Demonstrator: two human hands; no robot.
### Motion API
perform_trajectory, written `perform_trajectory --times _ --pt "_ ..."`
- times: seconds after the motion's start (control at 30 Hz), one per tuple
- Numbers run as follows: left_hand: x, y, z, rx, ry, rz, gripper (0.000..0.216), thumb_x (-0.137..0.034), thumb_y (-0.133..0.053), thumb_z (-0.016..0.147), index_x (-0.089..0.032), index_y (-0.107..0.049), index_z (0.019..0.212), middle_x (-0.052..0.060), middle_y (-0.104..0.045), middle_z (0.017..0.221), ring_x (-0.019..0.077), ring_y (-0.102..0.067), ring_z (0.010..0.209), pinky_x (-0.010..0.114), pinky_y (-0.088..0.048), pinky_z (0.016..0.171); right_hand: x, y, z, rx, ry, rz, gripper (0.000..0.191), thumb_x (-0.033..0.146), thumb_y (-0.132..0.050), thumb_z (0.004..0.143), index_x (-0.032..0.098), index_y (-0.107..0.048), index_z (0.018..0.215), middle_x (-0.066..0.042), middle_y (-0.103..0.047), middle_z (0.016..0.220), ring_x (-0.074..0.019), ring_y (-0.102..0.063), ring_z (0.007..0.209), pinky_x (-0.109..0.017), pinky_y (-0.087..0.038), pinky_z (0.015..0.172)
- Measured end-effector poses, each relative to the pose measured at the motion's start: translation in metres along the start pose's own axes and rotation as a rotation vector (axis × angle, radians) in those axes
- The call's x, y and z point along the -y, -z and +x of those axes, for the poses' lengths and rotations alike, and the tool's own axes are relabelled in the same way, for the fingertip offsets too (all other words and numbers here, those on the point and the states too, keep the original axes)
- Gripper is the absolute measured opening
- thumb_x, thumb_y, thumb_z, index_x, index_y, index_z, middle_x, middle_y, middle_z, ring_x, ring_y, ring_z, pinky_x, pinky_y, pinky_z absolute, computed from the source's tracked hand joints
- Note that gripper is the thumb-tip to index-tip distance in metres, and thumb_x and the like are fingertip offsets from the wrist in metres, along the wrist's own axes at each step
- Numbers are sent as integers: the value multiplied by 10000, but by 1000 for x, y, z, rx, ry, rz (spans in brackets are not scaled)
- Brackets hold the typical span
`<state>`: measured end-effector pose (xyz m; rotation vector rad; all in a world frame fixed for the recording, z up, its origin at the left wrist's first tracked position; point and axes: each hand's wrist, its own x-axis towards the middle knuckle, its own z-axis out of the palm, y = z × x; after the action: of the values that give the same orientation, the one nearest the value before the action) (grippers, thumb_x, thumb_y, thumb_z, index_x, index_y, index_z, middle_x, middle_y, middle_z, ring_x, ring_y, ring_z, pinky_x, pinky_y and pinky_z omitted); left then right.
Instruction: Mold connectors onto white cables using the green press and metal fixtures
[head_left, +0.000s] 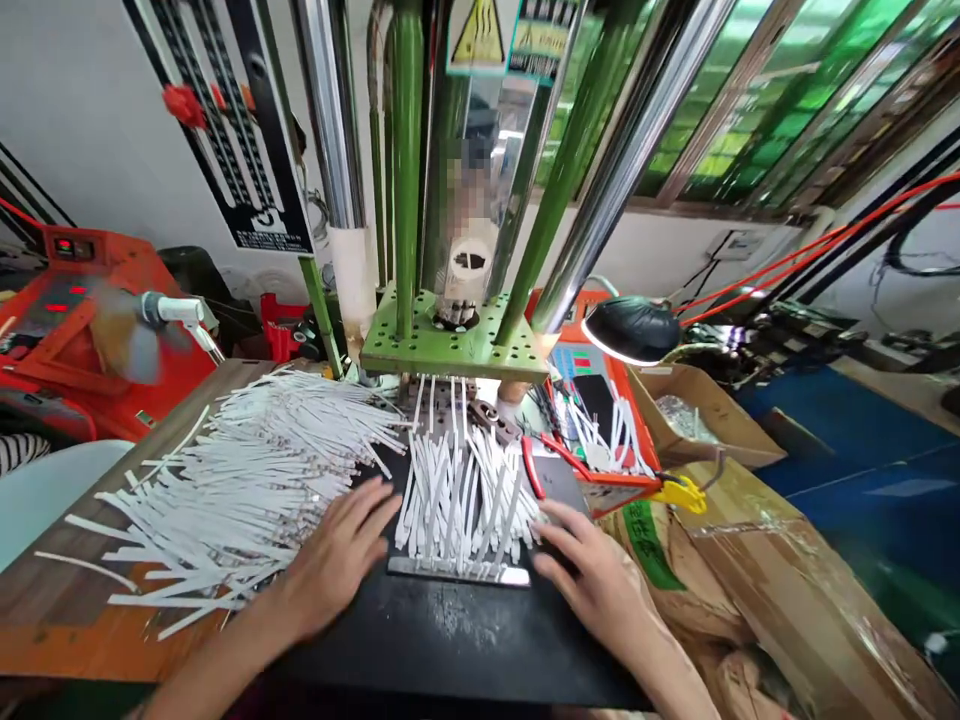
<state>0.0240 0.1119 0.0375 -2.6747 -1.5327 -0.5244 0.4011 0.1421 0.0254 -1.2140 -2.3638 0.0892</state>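
Note:
A bunch of short white flat cables point(450, 490), with small ends that look like connectors, lies on the black work surface point(465, 640) in front of me. Along its near edge runs a thin metal bar point(459, 571) with cable ends against it. My left hand point(341, 550) hovers or rests just left of this bunch, fingers stretched out, holding nothing visible. On the other side, my right hand point(592, 565) has its fingers apart at the bunch's right edge; whether the fingertips touch the cables I cannot tell. A large heap of similar white cables point(262, 470) spreads to the left.
The press's green perforated plate point(454, 352) hangs above a metal mould, with several cables leading in. Red-handled pliers point(533, 468) lie right of the bunch. A black lamp point(634, 328), an orange control box point(626, 480) and cardboard boxes point(817, 600) stand at right.

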Motion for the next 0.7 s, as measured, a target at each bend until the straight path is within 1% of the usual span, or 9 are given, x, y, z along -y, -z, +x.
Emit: perform_trajectory --times 0.07,0.1,0.13,0.17,0.23,0.3,0.43,0.6,0.7 --pt "-14 2 -61 -13 -101 49 589 -457 -463 960 -214 -399 1493 110 -508 1455 291 -434 1372 448 -393 1133 10 4 -60 8 62 -32 422 402 -601 895 269 -591 1295 -135 -541 1371 -317 -543 1241 -477 -531 941" --pt "-19 3 -83 -16 -75 76 604 -481 -475 948 -232 -400 1493 97 -510 1457 296 -440 1368 462 -336 1164 15 4 -80 22 73 -73 500 392 -610 881 279 -544 1364 -135 -525 1393 -337 -530 1253 -508 -516 952" --pt "-22 4 -99 -5 -50 104 584 -454 -470 953 -250 -397 1495 82 -509 1462 290 -446 1365 467 -276 1191 21 4 -94 34 69 -119 561 338 -593 879 286 -485 1428 -134 -516 1406 -348 -523 1259 -532 -494 971" --pt "-25 4 -109 9 -17 133 539 -369 -450 967 -271 -397 1494 67 -507 1466 275 -454 1362 467 -220 1210 26 3 -102 43 50 -163 619 251 -553 878 296 -419 1480 -131 -513 1411 -348 -522 1260 -547 -468 992" --pt "-26 2 -115 53 16 187 550 -153 -383 957 -291 -399 1490 53 -497 1474 244 -463 1361 466 -161 1221 32 -2 -107 55 -6 -217 776 81 -460 828 318 -286 1546 -123 -518 1407 -328 -531 1255 -552 -426 1028" --pt "-26 0 -113 79 -5 226 612 -33 -339 919 -271 -425 1476 67 -492 1476 240 -470 1357 467 -172 1214 34 -7 -104 67 -47 -216 879 16 -428 775 335 -216 1566 -120 -520 1401 -323 -536 1247 -548 -409 1040" --pt "-25 0 -109 86 -22 273 628 21 -350 895 -243 -458 1454 79 -487 1476 243 -480 1349 454 -187 1213 34 -9 -98 76 -52 -196 904 6 -451 760 340 -213 1565 -126 -523 1390 -333 -542 1230 -549 -401 1044" --pt "-26 -3 -115 34 28 234 712 85 -356 884 -284 -384 1493 63 -489 1473 233 -436 1384 451 -201 1213 41 -4 -96 66 -106 -160 880 1 -486 754 333 -277 1542 -121 -504 1400 -324 -520 1252 -548 -378 1068" --pt "-28 -5 -115 25 53 189 713 83 -365 899 -303 -371 1498 59 -494 1470 228 -435 1385 441 -209 1210 44 -3 -95 79 -115 -156 842 -13 -496 750 293 -331 1517 -135 -502 1394 -320 -504 1266 -547 -372 1074"
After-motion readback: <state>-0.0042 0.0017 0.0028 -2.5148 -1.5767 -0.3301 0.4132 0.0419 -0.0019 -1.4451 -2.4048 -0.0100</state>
